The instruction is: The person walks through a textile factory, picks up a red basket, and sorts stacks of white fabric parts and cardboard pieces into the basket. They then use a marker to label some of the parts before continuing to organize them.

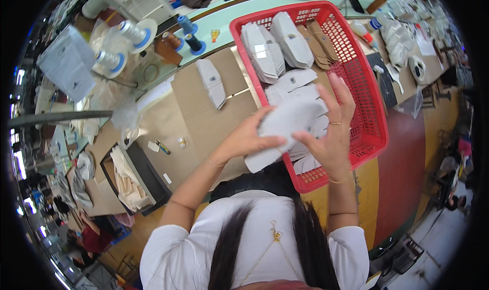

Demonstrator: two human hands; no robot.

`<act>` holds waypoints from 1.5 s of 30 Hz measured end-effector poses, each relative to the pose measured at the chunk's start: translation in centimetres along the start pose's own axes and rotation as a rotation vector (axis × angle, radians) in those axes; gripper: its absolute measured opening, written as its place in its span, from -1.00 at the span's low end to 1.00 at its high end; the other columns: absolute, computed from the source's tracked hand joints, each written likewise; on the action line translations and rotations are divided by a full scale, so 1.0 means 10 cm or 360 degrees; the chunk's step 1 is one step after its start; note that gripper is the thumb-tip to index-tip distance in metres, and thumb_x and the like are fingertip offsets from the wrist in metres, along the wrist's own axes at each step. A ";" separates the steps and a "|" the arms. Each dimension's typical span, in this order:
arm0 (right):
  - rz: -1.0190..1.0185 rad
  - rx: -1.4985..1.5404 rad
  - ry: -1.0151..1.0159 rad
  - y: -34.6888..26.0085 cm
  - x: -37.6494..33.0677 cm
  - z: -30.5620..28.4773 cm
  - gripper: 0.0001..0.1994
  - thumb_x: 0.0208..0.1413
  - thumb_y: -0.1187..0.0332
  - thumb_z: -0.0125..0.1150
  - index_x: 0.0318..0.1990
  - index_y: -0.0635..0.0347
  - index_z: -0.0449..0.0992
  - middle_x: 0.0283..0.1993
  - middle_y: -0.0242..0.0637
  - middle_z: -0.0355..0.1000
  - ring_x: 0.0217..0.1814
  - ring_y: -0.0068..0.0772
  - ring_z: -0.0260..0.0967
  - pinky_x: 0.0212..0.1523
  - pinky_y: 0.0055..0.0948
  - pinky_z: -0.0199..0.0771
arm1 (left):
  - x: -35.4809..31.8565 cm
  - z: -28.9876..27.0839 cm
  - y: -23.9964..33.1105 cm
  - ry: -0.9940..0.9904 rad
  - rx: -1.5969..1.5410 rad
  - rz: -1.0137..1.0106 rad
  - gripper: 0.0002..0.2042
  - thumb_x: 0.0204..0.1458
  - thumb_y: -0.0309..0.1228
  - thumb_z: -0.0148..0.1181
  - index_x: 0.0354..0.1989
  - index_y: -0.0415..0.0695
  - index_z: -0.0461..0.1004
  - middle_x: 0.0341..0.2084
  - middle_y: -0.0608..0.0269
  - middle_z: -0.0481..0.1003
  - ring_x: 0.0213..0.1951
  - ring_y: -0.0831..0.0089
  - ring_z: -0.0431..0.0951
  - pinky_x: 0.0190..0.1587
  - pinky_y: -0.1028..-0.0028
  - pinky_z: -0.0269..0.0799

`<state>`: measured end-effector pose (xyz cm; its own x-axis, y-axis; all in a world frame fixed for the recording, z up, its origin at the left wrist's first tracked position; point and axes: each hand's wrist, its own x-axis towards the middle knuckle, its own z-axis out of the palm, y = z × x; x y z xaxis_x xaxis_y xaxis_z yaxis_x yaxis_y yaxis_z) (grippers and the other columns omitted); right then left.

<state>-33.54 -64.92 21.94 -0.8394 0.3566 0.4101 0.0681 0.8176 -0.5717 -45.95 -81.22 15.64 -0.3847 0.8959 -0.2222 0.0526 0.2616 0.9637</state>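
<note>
My left hand (249, 135) grips a light grey bundle of cut fabric pieces (290, 121), its thumb lying on top. The bundle is held tilted over the near left part of a red plastic basket (377, 132). At its right side is my right hand (331, 124), slightly blurred, with fingers spread and stretched. The right thumb comes up to the bundle's edge; whether it touches, I cannot tell. Inside the basket lie several similar grey bundles (291, 40) and some brown ones (318, 44). Another grey bundle (211, 84) rests on the brown board left of the basket.
Thread cones (193, 43) stand at the back left, near a sewing machine (132, 5). A dark box with cream cloth (127, 180) is at the left. A small marker (164, 147) lies on the brown table cover (188, 127). A bottle (362, 33) stands beyond the basket.
</note>
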 end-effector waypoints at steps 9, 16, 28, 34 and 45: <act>0.0767 0.1364 -0.1733 0.38 -0.48 -0.01 0.17 -0.27 0.04 0.53 0.39 0.26 -0.19 0.24 0.07 0.20 0.32 -0.13 0.15 0.32 -0.33 0.05 | 0.01 0.17 0.39 -0.0919 0.0432 -0.0103 -0.20 -0.29 0.00 0.43 -0.04 -0.35 0.20 -0.10 -0.14 0.38 -0.03 0.08 0.44 -0.01 0.30 0.35; 0.1407 0.2405 -0.1570 0.82 -0.71 0.04 0.18 -0.36 0.22 0.60 0.41 0.22 -0.13 0.20 -0.14 0.28 0.22 -0.32 0.26 0.26 -0.43 0.16 | 0.27 -0.12 0.27 -0.0700 0.0169 0.0092 -0.44 -0.13 -0.11 0.39 -0.07 -0.17 0.28 -0.23 0.17 0.38 -0.22 0.39 0.42 -0.14 0.44 0.37; 0.1704 0.2138 -0.0082 1.97 -1.30 0.65 -0.26 0.01 0.34 0.29 0.35 0.18 0.08 0.25 -0.26 0.24 0.20 -0.40 0.28 0.20 -0.44 0.31 | 0.92 -1.36 -2.38 0.1530 0.0494 -0.0905 -0.02 -0.21 0.14 0.36 0.21 -0.43 0.13 0.12 -0.26 0.25 0.14 0.11 0.35 0.17 0.28 0.26; 0.0930 0.0405 -0.0598 1.92 -1.26 0.86 -0.33 0.15 0.01 0.12 0.37 -0.05 0.11 0.36 -0.19 0.05 0.42 -0.07 -0.14 0.37 -0.20 -0.13 | 1.16 -1.35 -2.57 0.1398 0.0157 -0.1050 0.12 -0.33 0.16 0.43 0.23 -0.48 0.02 0.08 -0.25 0.31 0.06 0.09 0.44 0.06 0.26 0.41; 0.1077 0.0067 -0.0859 1.99 -1.28 0.91 -0.22 0.09 -0.33 -0.13 0.42 -0.33 -0.10 0.53 -0.25 -0.50 0.52 0.19 -0.65 0.19 0.58 -0.52 | 1.39 -1.37 -2.74 0.1540 -0.0357 -0.0973 -0.11 -0.35 -0.23 0.55 0.12 -0.49 0.17 -0.10 -0.10 0.44 -0.08 0.25 0.50 -0.13 0.32 0.50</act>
<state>-26.38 -57.35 -1.14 -0.7675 0.4884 -0.4152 0.6345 0.4859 -0.6012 -65.39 -80.83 -11.88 -0.8371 -0.0308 -0.5462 -0.5113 0.3990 0.7611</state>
